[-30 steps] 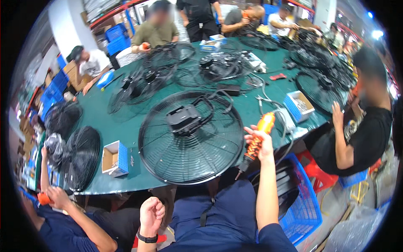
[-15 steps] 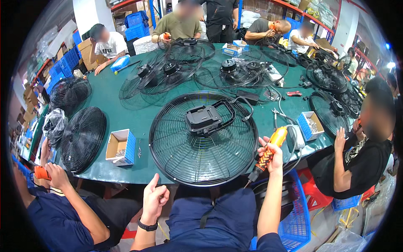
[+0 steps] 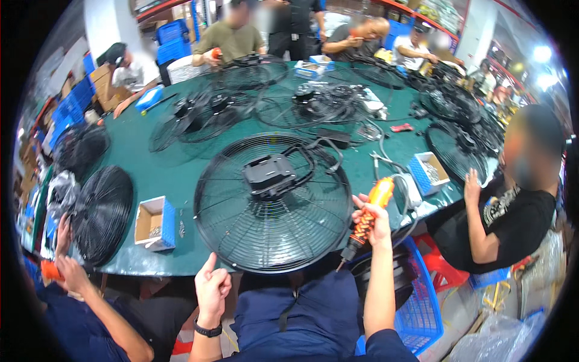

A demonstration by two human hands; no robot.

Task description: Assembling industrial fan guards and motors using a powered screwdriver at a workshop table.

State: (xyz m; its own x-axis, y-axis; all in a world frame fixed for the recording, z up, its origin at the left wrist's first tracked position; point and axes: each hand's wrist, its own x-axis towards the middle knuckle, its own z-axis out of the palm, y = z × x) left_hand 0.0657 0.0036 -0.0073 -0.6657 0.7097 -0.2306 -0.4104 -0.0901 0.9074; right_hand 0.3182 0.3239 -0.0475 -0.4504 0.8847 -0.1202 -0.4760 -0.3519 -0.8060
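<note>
A round black fan guard lies on the green table right in front of me, with a black motor housing and a curved bracket on top. My right hand is wrapped round an orange and black electric screwdriver, beside the guard's right rim; its bit points down past the table edge. My left hand is just off the table edge, near the guard's lower left rim. Its fingers are curled with one digit raised; whatever they hold, if anything, is hidden. Left of the guard stands an open box of screws.
Another screw box, a grey cable and red-handled pliers lie to the right. More fan guards fill the far side. A blue crate stands by my right leg. Co-workers sit around the table, close on both sides.
The whole view has shifted, so most things sit further left in the picture. My hands keep nearly the same pose beside the fan guard; the screwdriver is still in my right hand.
</note>
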